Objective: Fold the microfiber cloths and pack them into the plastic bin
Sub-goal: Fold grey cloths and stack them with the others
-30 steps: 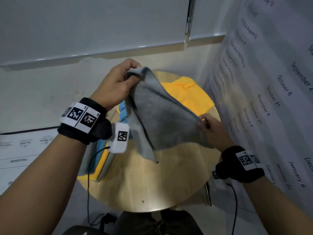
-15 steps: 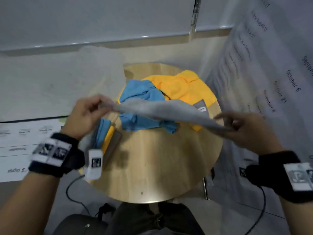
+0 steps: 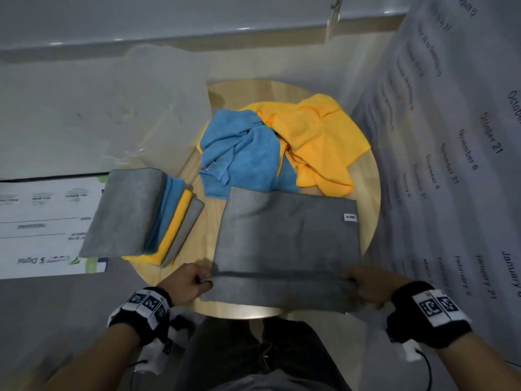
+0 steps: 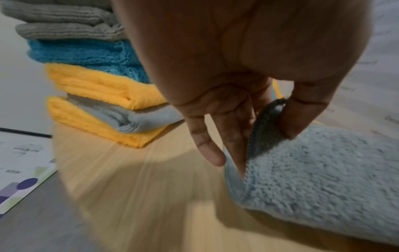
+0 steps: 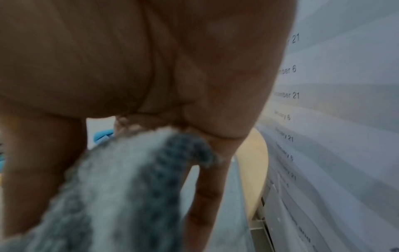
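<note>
Both hands, left (image 3: 188, 283) and right (image 3: 363, 285), pinch the grey cloth's (image 3: 287, 235) 6 o'clock corners. Fold toward 12 o'clock, matching edges squarely on the tabletop (image 3: 197, 230).

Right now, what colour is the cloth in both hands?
Grey cloth, clearest from the head view.

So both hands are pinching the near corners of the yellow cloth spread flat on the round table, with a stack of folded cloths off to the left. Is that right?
Nearly. The cloth being held is grey, not yellow. The head view shows the grey cloth spread on the round table, left hand and right hand pinching its near corners. The yellow cloth lies crumpled farther back. The stack of folded cloths is indeed to the left.
</note>
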### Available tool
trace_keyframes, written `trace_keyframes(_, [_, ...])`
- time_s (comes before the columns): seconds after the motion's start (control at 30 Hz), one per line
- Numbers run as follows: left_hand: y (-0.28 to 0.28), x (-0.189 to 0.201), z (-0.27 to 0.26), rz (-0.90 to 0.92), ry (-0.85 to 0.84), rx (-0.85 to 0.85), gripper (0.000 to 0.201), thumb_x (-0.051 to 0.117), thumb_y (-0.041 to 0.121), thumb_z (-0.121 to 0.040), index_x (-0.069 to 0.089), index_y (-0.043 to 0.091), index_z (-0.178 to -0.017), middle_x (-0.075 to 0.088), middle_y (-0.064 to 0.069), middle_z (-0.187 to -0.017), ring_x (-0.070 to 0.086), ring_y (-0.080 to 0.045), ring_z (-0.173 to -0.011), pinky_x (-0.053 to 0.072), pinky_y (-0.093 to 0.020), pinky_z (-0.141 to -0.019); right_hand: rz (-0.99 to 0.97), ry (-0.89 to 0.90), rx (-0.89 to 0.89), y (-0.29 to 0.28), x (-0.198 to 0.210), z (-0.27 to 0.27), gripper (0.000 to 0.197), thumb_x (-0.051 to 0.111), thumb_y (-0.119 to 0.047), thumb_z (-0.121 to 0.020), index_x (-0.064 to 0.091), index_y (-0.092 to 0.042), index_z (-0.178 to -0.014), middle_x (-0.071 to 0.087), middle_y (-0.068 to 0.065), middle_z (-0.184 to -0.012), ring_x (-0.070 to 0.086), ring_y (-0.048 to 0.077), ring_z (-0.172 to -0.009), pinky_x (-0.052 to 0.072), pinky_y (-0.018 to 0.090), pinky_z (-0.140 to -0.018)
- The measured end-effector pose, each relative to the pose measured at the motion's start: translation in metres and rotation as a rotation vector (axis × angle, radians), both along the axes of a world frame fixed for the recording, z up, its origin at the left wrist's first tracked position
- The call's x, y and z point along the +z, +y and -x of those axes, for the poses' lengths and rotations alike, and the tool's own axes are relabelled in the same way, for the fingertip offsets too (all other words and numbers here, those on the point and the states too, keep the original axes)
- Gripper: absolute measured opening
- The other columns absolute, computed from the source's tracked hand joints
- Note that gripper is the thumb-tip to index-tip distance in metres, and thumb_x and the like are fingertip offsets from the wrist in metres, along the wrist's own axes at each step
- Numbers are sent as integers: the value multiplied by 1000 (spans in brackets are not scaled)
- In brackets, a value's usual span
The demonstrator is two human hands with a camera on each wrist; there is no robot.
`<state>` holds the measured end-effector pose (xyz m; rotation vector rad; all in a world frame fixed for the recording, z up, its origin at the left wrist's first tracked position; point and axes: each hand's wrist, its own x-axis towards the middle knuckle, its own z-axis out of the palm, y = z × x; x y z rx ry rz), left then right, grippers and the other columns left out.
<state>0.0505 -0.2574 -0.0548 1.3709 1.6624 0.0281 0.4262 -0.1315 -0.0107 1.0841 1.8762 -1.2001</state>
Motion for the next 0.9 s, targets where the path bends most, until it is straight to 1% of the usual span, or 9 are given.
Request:
trace_keyframes(0.07, [15,7,1,-20,17,33,38,61,10,-88,43,24,-57,42,10,-55,45,3,-50,33,-12,-53,-24,4,-24,15,-2,-3,10,51,-24,-96,52,-17,-104,42,-14,-84,51,9,-80,45,11,-54])
trace_keyframes(0.17, [51,18,0,-88,8,60,36,60,9,-89,43,27,-62,43,11,-56,43,2,-51,32,-10,-51,-151,-5,-66,46,-7,-6,21,55,-32,-94,57,-16,-108,53,-1,-106,48,11,-90,35,19,-70])
trace_keyframes(0.23, [80,20,0,-153,17,65,35,58,10,-90,44,27,-62,46,7,-56,44,0,-52,35,-17,-54,-245,-12,-138,69,-11,-8,30,56,-33,-93,60,-14,-116,57,3,-113,52,16,-96,33,22,-75])
trace_keyframes(0.37, [136,3,3,-260,150,91,26,56,24,-89,48,27,-65,55,-2,-62,54,-22,-65,37,-28,-63,-414,-17,-259,106,-32,-6,33,52,-33,-95,60,-13,-120,59,13,-123,55,30,-109,36,27,-78])
trace_keyframes(0.43, [155,-9,4,-269,230,109,9,58,24,-89,60,19,-81,65,-10,-75,61,-28,-79,44,-33,-69,-477,1,-291,119,-46,-2,30,52,-27,-96,61,-12,-120,59,16,-121,56,33,-108,37,28,-77])
trace_keyframes(0.5, [168,-21,6,-283,278,118,15,59,22,-89,62,11,-98,67,-16,-88,61,-32,-88,45,-35,-74,-534,19,-269,128,-60,2,29,51,-20,-95,63,-11,-120,57,17,-122,55,35,-107,41,32,-78])
trace_keyframes(0.6, [178,-28,5,-306,292,49,22,59,19,-87,65,5,-104,63,-19,-104,59,-35,-98,44,-35,-82,-583,-32,-198,138,-76,6,33,48,-18,-94,59,-13,-125,43,13,-138,48,36,-117,45,44,-90])
trace_keyframes(0.7, [184,-33,8,-340,275,-11,25,59,17,-85,68,1,-103,54,-21,-122,54,-35,-111,44,-39,-95,-611,-72,-152,144,-86,8,34,46,-19,-94,57,-14,-127,36,9,-146,41,33,-126,44,46,-92])
trace_keyframes(0.9, [191,-27,4,-303,243,-49,44,48,29,-74,70,-2,-96,66,-22,-97,61,-35,-92,47,-38,-82,-530,-93,-79,151,-96,11,36,46,-17,-93,56,-16,-128,38,7,-143,41,33,-125,42,45,-93])
